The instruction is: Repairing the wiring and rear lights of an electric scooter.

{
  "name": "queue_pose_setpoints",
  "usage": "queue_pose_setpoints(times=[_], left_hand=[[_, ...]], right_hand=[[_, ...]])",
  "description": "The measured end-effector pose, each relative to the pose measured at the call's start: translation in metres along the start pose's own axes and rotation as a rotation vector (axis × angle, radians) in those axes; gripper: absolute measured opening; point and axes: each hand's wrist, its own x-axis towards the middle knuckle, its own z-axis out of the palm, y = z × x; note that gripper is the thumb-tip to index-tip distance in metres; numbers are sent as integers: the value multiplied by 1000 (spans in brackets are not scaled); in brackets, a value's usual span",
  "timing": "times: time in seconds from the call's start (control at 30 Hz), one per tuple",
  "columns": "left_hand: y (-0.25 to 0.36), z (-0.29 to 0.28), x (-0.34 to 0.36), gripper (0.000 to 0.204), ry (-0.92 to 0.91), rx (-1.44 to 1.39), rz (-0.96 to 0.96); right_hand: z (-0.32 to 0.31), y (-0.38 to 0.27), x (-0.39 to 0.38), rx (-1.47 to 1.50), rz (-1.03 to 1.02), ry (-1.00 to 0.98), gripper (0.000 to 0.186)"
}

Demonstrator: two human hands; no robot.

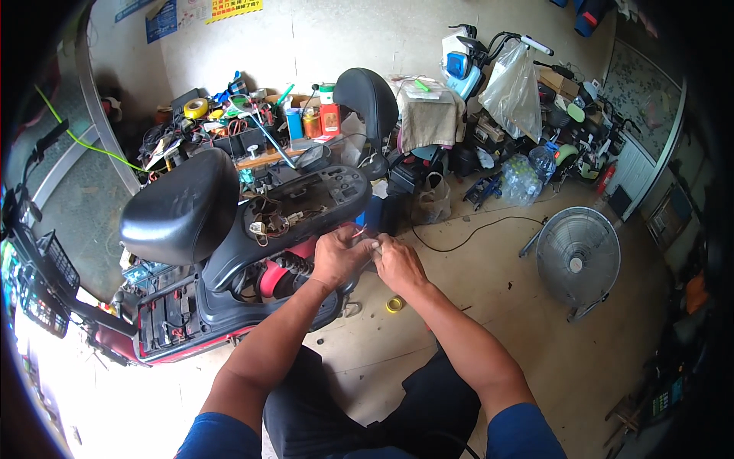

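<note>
Thin pale piece: a slim strip or wire (360, 232), too small to tell which; it pokes out at the fingertips of the left hand, just left of the right hand's fingers.
Left hand (336, 258): fingers bent and drawn together, apparently pinching the slim strip or wire near its tip; the thumb points toward the other hand.
Right hand (401, 265): fingers curled and bunched close to the left thumb; whether they clamp on anything cannot be told, as the back of the hand covers the grip.
Scooter (222, 274): stands left of and beyond the hands, its tail end close to the left one.
Loose wires (274, 222): a tangle with pale plugs in the opening of the scooter's body, left of the left hand and apart from the fingers.
Black seat (183, 206): tilted up on the scooter, farther left.
Yellow tape roll (394, 304): on the floor (489, 344), below the right hand in the view and apart from it.
Tabletop (265, 160): behind the scooter, crowded with tools and a red bottle (329, 119).
Fan (578, 256): on the floor, well to the right of both hands.
</note>
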Motion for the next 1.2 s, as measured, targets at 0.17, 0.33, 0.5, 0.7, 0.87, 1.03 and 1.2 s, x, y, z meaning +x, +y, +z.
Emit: queue_pose_setpoints(times=[0.17,0.33,0.5,0.7,0.87,1.03,1.2], left_hand=[[-7,1,3,32,53,123,54],[-4,18,5,32,162,78,32],[-11,28,8,23,157,-97,37],[-11,10,2,9,-17,-274,-29],[-33,-6,2,16,-91,-185,-26],[-25,-4,0,16,-114,-89,17],[-30,-2,-2,22,-115,-33,149]], right_hand=[[3,-4,-1,63,62,2,22],[22,-2,1,64,23,176,24],[9,-11,14,785,686,134,29],[-3,23,-7,1188,787,112,19],[-12,23,-16,1356,677,23,20],[-13,5,-13,1382,600,-86,26],[-13,-22,-1,1214,609,-21,27]])
